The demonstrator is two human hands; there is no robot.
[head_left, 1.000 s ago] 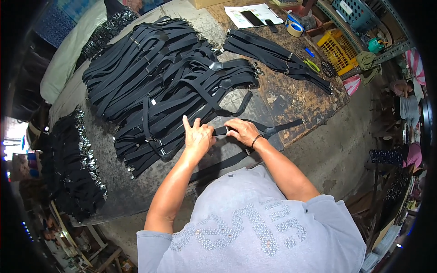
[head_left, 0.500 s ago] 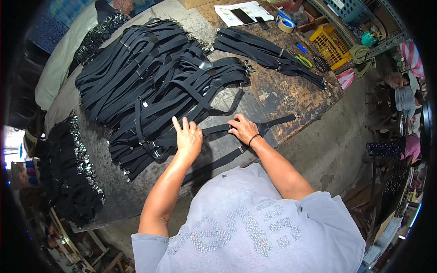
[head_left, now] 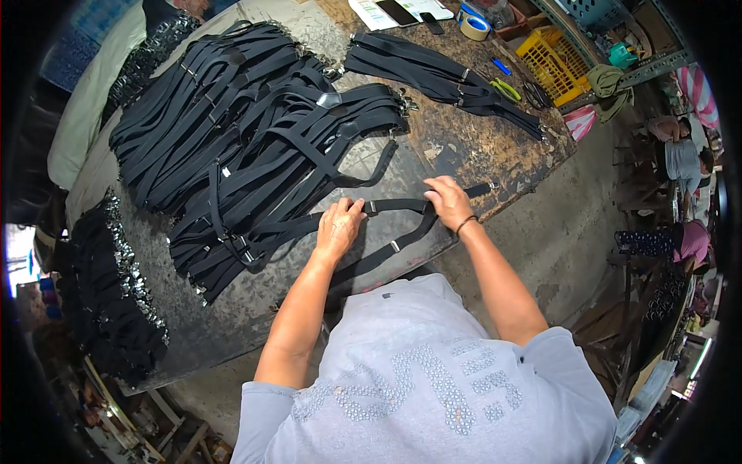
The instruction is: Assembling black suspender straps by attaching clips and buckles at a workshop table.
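Note:
A pair of black suspenders point(head_left: 400, 205) stretches between my two hands near the table's front edge. On its upper strap, my left hand point(head_left: 338, 228) pinches the band just left of a metal adjuster. My right hand point(head_left: 450, 205) has its fingers bent round the place where the straps join; the fingertips are partly hidden. From there a short end with a clip point(head_left: 483, 189) points right, and a second strap with a metal slider point(head_left: 395, 246) curves back toward my body. A big heap of black suspenders point(head_left: 255, 131) lies to the left of my hands.
A smaller bundle of suspenders point(head_left: 440, 73) lies at the far right of the table, near green-handled scissors point(head_left: 505, 90), a blue pen point(head_left: 501, 66), tape rolls point(head_left: 474, 28) and a phone point(head_left: 396, 11). Straps with metal clips point(head_left: 131, 271) hang at the left edge. A yellow basket point(head_left: 553, 66) stands beyond.
My left hand has gone from spread fingers to a pinch on the strap, further right. My right hand has also shifted right, and the view has moved a little.

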